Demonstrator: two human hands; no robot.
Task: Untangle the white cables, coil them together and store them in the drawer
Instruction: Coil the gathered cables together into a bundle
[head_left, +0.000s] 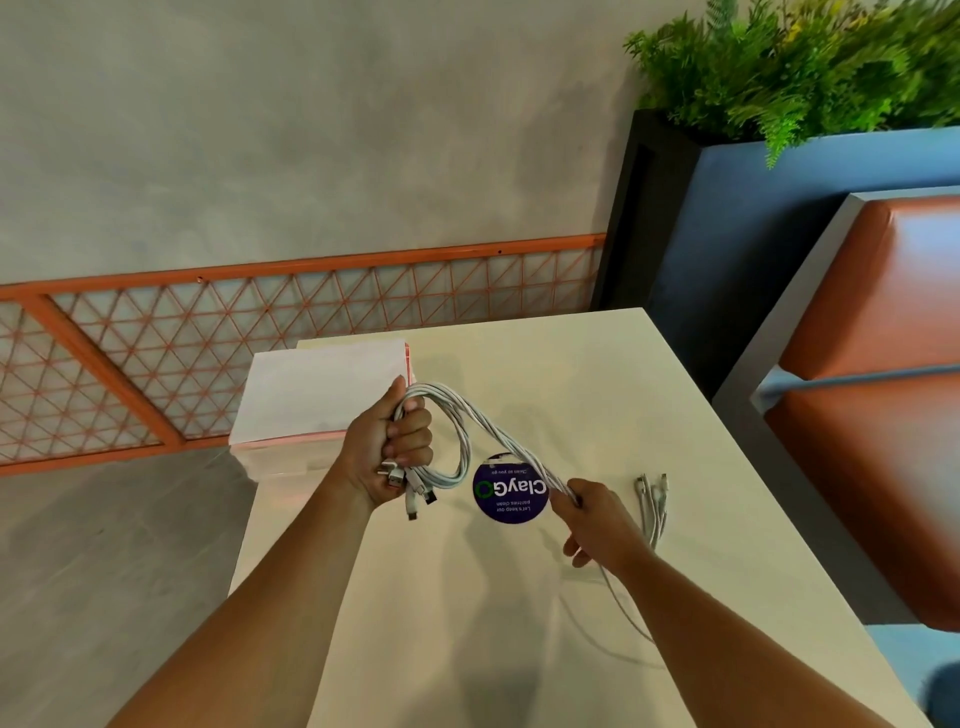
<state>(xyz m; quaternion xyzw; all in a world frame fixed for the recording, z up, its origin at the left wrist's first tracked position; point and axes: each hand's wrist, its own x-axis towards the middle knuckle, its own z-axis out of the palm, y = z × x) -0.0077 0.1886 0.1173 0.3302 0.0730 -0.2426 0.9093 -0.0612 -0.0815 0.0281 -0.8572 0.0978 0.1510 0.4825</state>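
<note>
While the white cables (493, 436) stretch across mid-frame above the table (571, 374), I see the left hand (389, 447) curled tight round a loop of them, with plugs (415, 493) dangling under the fist. The right hand (592, 519) pinches the twisted strand lower right of the loop. Loose cable ends (654, 493) lie on the table right of that hand. A round purple ClayGo sticker (511, 491) sits between the hands. A white box with pink edges (322, 395) stands behind the left hand.

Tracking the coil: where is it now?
Head view, left of centre: the coil hangs from the left hand, above the table, beside the round sticker.
</note>
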